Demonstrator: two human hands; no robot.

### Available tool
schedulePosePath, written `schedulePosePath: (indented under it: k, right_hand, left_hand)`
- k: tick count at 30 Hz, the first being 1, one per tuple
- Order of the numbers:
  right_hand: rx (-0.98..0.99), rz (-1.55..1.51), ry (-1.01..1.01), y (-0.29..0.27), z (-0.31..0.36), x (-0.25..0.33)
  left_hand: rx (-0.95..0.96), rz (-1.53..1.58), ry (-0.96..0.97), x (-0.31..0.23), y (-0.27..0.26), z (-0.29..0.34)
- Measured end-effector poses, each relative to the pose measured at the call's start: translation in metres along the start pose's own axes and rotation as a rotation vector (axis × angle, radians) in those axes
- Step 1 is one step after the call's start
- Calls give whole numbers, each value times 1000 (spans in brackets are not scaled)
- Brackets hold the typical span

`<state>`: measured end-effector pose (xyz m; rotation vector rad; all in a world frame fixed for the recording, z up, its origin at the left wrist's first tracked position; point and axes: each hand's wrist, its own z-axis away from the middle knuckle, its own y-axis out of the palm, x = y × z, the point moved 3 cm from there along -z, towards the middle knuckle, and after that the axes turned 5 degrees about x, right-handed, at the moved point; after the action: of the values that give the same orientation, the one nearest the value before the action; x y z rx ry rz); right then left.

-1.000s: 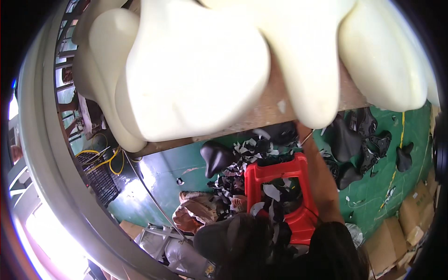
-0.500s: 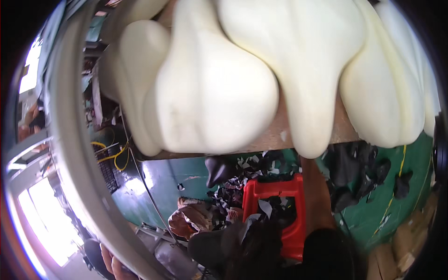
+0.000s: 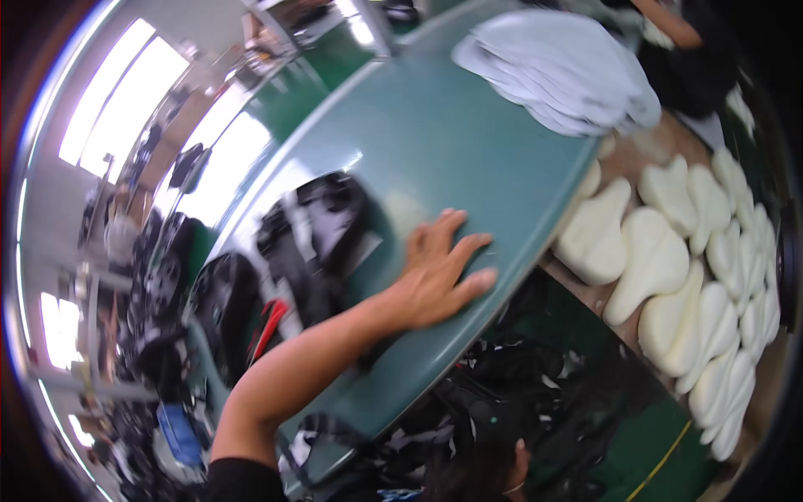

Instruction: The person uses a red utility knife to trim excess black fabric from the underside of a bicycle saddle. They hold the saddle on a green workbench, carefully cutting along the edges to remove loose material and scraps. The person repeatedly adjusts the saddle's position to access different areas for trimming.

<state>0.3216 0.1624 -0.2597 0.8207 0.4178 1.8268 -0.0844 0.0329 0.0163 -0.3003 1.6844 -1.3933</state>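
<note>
My left hand point(image 3: 442, 272) lies on the green tabletop point(image 3: 418, 142), its fingers spread and nothing in it. Left of it on the table are black moulded saddle-shaped pieces point(image 3: 330, 209) with pale strips over them. A slim red object point(image 3: 268, 328) lies beside my left forearm; its kind is unclear. At the lower edge shows a small part of my right hand point(image 3: 519, 465), low by my body, its fingers mostly hidden. Cream foam saddle pads point(image 3: 657, 259) crowd a brown board to the right. A stack of white saddle-shaped sheets point(image 3: 560, 71) sits at the table's far end.
Black scraps and dark pieces point(image 3: 519, 368) cover the floor under the table's right edge. Another person's arm point(image 3: 669, 23) shows at the far right. Black parts point(image 3: 163, 309) are heaped along the left, near a blue item point(image 3: 180, 433). A yellow line point(image 3: 661, 462) crosses the floor.
The view has swung from a close look at the foam pads to the green table. My left hand now rests there; the pads appear farther off to the right.
</note>
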Motion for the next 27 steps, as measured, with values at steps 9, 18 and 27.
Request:
schedulePosePath:
  k: [9, 18, 27]
  right_hand:
    - [31, 657, -730, 104, 109, 177]
    - [608, 756, -545, 499, 39, 124]
    - [142, 2163, -1259, 651, -20, 125]
  left_hand:
    - [-783, 265, -59, 50, -107, 237]
    - [-709, 30, -947, 141, -78, 372]
    - [-652, 701, -717, 164, -113, 448]
